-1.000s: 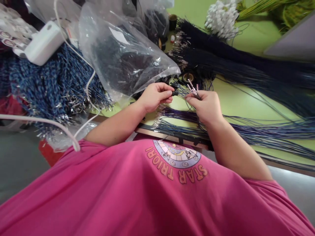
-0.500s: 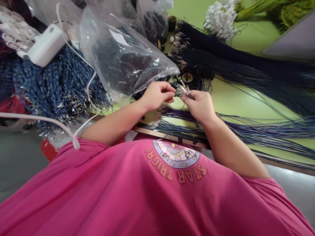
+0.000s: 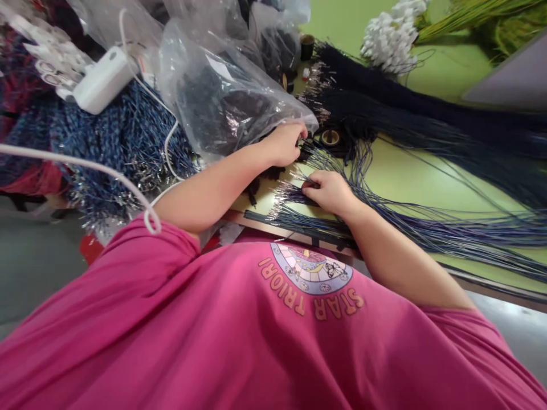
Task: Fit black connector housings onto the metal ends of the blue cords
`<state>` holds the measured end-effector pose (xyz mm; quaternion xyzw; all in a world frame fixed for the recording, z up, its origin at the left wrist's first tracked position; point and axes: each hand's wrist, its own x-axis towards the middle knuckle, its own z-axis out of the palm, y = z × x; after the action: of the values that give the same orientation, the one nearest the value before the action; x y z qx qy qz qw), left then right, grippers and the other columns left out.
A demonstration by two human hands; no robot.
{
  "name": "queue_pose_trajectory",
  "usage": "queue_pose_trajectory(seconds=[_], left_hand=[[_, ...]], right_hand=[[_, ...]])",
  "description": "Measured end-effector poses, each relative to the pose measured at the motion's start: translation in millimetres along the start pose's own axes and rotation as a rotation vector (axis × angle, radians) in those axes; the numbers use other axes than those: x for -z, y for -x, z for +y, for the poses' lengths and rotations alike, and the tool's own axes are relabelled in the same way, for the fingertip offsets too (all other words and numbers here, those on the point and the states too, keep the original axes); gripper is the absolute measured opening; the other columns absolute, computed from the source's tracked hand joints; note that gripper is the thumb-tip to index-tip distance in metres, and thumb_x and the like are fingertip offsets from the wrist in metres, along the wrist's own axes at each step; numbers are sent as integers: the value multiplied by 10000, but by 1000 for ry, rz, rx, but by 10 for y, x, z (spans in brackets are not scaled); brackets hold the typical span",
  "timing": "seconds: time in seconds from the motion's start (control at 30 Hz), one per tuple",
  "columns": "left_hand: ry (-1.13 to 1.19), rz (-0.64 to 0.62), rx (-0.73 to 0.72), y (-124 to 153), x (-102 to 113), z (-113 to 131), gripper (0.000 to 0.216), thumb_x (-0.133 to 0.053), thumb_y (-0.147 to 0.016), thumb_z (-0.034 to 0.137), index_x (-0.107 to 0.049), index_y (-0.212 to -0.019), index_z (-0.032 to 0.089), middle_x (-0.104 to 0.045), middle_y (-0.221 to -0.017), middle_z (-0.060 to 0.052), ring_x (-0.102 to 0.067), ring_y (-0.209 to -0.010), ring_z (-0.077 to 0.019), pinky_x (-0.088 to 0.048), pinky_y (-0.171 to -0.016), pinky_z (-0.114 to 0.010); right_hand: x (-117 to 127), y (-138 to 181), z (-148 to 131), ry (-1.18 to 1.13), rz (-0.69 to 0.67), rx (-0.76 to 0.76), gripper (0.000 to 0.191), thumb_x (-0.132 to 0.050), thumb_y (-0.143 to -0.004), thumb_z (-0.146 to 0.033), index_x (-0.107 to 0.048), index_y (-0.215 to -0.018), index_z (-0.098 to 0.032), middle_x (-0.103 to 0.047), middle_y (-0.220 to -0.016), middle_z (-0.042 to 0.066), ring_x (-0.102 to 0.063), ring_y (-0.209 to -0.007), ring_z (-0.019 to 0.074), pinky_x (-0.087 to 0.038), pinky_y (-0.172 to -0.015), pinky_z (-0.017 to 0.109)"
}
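Note:
My left hand is curled at the edge of the clear plastic bag, its fingertips closed on the dark ends of a loose bunch of thin cables. What exactly lies under those fingers is partly hidden. Lower and to the right, my right hand pinches at the silvery-tipped ends of a second bundle of dark blue cables near the table's front edge. Its thumb and index finger are bent together over them. The cables of both bunches trail off to the right.
A thick bundle of dark cables lies across the back. A roll of tape sits beside the bag. At left are twisted blue cable bundles, a white adapter and a white cord. White connectors lie at the back right.
My hands have separated. The left moved up toward the bag with the bunch of cables; the right let go of that bunch and dropped to the front bundle.

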<state>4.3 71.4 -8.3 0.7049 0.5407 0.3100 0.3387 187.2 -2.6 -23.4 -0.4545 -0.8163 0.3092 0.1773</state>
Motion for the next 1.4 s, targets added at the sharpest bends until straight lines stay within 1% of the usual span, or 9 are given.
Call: queue_pose_trajectory(seconds=[0.13,0.27,0.4,0.53,0.63,0.77,0.87,1.07,1.4], left_hand=[[40,-94,25,388,206,169,313,-550,-637,-82,-626,-808,169,-586,-808,-13,-593,-886,-155,-446,-899,-285],[272,-106,133,655,332,267,315,-582,-711,-8,-637,-964,171,-627,-788,-2,-606,-726,-116,-484,-740,-261],[451,-28,198,728,310,245,276,-645,-725,59,-637,-984,151,-677,-822,-28,-570,-620,-89,-452,-611,-230],[502,-43,199,721,212,203,209,-647,-720,68,-658,-912,152,-693,-820,-20,-487,-536,-50,-385,-525,-200],[517,-48,220,723,138,190,206,-627,-761,88,-663,-949,161,-694,-804,-12,-462,-505,-41,-387,-524,-200],[546,-99,245,757,67,182,168,-639,-773,95,-636,-934,144,-689,-757,-19,-517,-526,-55,-439,-573,-214],[595,-162,225,786,40,169,128,-639,-776,95,-628,-898,133,-686,-752,-18,-559,-563,-63,-459,-593,-213],[670,-191,214,798,41,133,124,-612,-800,90,-635,-916,129,-671,-747,-3,-562,-561,-50,-461,-577,-190],[660,-216,272,801,-15,162,100,-651,-795,109,-655,-895,100,-682,-703,-17,-583,-527,-64,-499,-547,-209]], right_hand=[[66,21,32,-270,61,-93,108,-636,-708,-218,-721,-713,-152,-663,-665,-6,-582,-681,142,-394,-649,259],[105,49,6,-300,105,-96,113,-634,-683,-209,-725,-703,-145,-661,-654,-12,-566,-663,135,-384,-642,260],[163,77,-39,-310,149,-69,109,-623,-684,-206,-715,-693,-148,-647,-655,-18,-542,-645,123,-382,-641,257],[218,107,-67,-282,193,-46,117,-615,-684,-207,-714,-685,-143,-628,-643,-17,-535,-651,123,-375,-641,259],[255,119,-70,-319,179,-59,119,-621,-681,-211,-716,-687,-139,-613,-635,-14,-521,-639,120,-374,-628,260],[298,128,-60,-422,159,-134,198,-654,-724,-308,-744,-781,-142,-583,-613,-14,-479,-594,112,-364,-582,262],[312,142,-77,-383,234,-142,174,-671,-721,-306,-725,-738,-141,-559,-598,-15,-457,-589,109,-360,-578,267],[296,173,-122,-310,382,-125,88,-637,-719,-232,-675,-676,-166,-576,-601,1,-456,-586,118,-378,-569,273],[205,171,-118,-201,377,-79,112,-610,-734,-239,-670,-679,-162,-613,-622,8,-501,-602,132,-379,-589,277]])
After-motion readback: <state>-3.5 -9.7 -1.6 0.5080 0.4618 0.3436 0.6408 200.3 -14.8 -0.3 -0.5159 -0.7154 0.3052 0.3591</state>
